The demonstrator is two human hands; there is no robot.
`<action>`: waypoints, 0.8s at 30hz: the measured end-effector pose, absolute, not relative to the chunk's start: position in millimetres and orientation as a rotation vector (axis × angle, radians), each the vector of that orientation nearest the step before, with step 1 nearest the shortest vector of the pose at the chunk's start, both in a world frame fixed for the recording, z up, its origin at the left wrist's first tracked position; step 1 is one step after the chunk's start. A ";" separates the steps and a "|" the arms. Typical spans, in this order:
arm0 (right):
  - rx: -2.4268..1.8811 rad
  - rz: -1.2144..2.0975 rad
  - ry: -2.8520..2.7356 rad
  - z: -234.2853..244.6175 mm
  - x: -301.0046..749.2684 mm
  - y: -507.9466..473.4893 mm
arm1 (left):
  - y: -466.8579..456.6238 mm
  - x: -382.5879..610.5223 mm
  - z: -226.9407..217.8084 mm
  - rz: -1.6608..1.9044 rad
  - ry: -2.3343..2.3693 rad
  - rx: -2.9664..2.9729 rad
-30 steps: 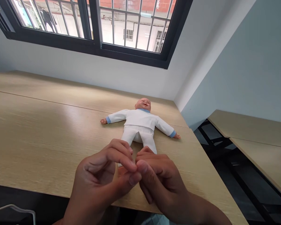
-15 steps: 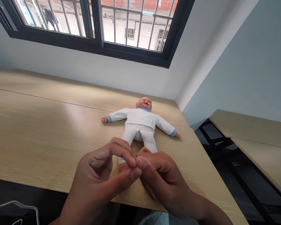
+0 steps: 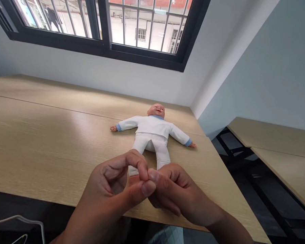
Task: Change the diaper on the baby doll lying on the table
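Observation:
A baby doll point(image 3: 152, 130) in a white top and trousers with blue collar and cuffs lies on its back on the wooden table point(image 3: 53, 145), arms spread. In front of its lower legs, my left hand point(image 3: 117, 186) has thumb and forefinger brought together. The fingertips of my right hand point(image 3: 178, 189) meet them, its fingers curled and its thumb pressed in. Anything pinched between the fingertips is too small or hidden to make out. My hands cover the doll's feet in part.
Behind the table is a wall with a dark-framed barred window point(image 3: 147, 57). A second table point(image 3: 277, 139) with a black frame stands to the right, across a gap. White tubing point(image 3: 22, 218) shows below the table edge at lower left.
My hands have shifted slightly, with the left fingers bending a little more and the right fingers curling lower. The fingertips stay together. The doll lies as before.

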State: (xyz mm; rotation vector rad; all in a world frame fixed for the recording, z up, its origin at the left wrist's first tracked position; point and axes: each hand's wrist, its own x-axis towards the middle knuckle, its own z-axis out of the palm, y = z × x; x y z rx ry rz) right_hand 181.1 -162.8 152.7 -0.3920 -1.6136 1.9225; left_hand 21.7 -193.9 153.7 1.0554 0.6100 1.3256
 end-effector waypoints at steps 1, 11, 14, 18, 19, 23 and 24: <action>-0.374 1.958 -1.586 152.2 180.2 -162.3 | -194.0 22.1 154.3 1.322 0.594 1.043; -0.066 2.227 -1.383 151.8 171.7 -160.9 | -194.2 28.0 156.7 1.227 0.504 0.946; 0.097 2.232 -1.361 150.4 169.0 -159.6 | -196.5 28.0 153.2 1.187 0.473 0.938; 0.144 2.245 -1.321 149.2 165.0 -158.5 | -198.1 28.1 150.9 1.175 0.434 0.936; 0.162 2.249 -1.312 148.5 164.1 -158.2 | -198.0 28.4 151.0 1.176 0.426 0.934; 0.319 2.229 -1.288 143.3 162.1 -156.7 | -196.4 29.9 153.3 1.198 0.424 0.937; 0.329 2.234 -1.280 141.9 162.3 -156.5 | -196.2 30.2 153.9 1.208 0.430 0.941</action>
